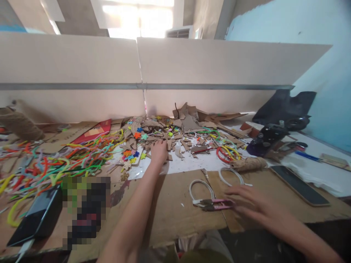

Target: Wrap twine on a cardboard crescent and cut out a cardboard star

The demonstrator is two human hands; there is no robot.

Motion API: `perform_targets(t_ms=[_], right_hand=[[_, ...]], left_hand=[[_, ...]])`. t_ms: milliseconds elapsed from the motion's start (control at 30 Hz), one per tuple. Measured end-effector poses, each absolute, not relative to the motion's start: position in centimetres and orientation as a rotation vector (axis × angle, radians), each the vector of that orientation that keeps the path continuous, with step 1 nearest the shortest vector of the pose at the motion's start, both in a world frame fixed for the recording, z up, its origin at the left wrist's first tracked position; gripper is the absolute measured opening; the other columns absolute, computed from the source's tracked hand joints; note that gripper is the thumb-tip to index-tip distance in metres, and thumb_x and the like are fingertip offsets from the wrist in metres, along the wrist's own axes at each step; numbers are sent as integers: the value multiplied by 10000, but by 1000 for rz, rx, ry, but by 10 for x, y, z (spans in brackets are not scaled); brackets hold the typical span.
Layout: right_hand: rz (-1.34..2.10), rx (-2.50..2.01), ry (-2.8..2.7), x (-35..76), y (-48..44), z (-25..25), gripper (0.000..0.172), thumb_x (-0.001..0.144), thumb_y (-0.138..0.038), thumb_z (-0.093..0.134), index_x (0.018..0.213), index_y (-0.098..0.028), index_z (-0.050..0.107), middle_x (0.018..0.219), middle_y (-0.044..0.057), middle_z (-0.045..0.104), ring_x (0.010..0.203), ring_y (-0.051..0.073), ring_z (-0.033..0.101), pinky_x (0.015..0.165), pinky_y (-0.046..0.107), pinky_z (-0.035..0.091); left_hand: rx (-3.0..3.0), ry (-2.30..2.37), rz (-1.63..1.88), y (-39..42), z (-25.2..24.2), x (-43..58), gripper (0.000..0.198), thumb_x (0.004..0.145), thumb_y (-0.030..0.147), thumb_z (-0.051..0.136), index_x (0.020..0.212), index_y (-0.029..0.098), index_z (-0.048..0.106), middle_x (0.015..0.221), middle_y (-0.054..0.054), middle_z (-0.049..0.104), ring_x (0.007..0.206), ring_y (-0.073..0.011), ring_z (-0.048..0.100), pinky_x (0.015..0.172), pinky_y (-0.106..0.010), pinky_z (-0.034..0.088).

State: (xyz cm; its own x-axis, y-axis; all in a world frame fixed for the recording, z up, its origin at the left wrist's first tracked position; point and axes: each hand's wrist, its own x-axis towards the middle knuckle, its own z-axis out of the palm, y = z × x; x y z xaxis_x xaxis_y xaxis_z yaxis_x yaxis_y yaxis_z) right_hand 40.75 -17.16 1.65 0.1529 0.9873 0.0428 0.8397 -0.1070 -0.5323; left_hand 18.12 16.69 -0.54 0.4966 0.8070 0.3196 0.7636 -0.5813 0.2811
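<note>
My left hand (159, 151) reaches forward into the heap of cardboard scraps (189, 126), with its fingers curled down among the pieces; whether they hold anything is hidden. My right hand (248, 202) lies low over the brown cardboard sheet (175, 208), fingers spread, its fingertips next to a small pink-handled tool (216, 205). A white looped cable (201, 190) lies just beyond that tool. A roll of twine (246, 164) rests further right.
Colourful pipe cleaners (55, 160) cover the left of the desk, with small foam flowers (131, 155) nearby. One phone (37, 215) lies at the left front, another (298, 184) at the right. A dark glue gun (265, 138), a twine cone (19, 124) and partition boards (137, 62) stand behind.
</note>
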Motion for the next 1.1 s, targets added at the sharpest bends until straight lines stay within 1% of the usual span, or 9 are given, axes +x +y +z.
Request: perform_targets(t_ms=[67,167,333,433,567,667,767,933,1100], right_hand=[[620,-1874,-1865,379,-153,13,335,934,-330,597,1240,-318,733,1277,92,716,1179,312,664,1014,428,529],[594,-1840,-1915,360,-140,7,305,946,-238,570,1216,-253,712,1209,110,698,1117,292,652,975,432,519],[527,-1829,-1918,360,-142,-2,195,1001,-255,557,1117,-237,712,1102,97,698,1061,282,637,933,428,510],[527,-1792,-1879,368,-150,-3,205,1024,-320,549,1125,-249,713,1101,91,704,1044,271,653,914,406,527],[461,-1844,-1732,399,-171,-12,333,1027,-498,526,1172,-276,727,1126,96,719,1052,283,683,915,405,558],[340,-1934,-1577,433,-190,-22,461,974,-638,535,1169,-277,745,1180,110,727,1077,318,697,917,429,572],[279,-2017,-1479,456,-200,-24,593,915,-751,525,1141,-257,762,1114,128,749,1034,346,712,888,464,580],[228,-2049,-1429,462,-199,-14,650,900,-790,502,1108,-235,770,1084,141,750,1020,357,707,888,483,574],[159,-2111,-1420,473,-201,-17,664,900,-802,479,1085,-235,771,1069,149,746,1016,375,692,889,521,553]], left_hand=[[2641,1369,626,171,-7,185,335,896,66,505,1090,189,748,1211,-180,736,1201,-332,622,1028,-492,387],[2633,1337,646,175,-10,182,283,888,54,508,955,175,755,1159,-192,750,1160,-330,639,1044,-498,360],[2485,1272,868,179,-5,172,299,918,92,515,1024,222,762,1154,-143,775,1157,-282,652,1132,-449,295],[2282,1259,1082,176,5,163,307,953,178,508,1134,221,752,1199,-151,763,1189,-299,637,1125,-454,322],[1931,1163,1269,164,18,151,326,945,306,515,1143,179,741,1134,-147,778,1051,-303,686,967,-437,474],[1688,990,1275,149,24,146,361,889,411,563,1102,176,736,1108,-109,790,984,-263,719,885,-380,539],[1476,871,1204,132,26,145,413,796,488,658,1049,172,745,1065,-99,795,907,-244,740,815,-356,576],[1229,805,1040,106,27,150,452,664,474,800,1004,182,745,976,-83,794,725,-187,720,654,-295,572],[1106,780,955,90,27,150,459,601,429,843,972,182,730,969,-76,786,741,-170,714,660,-269,567]])
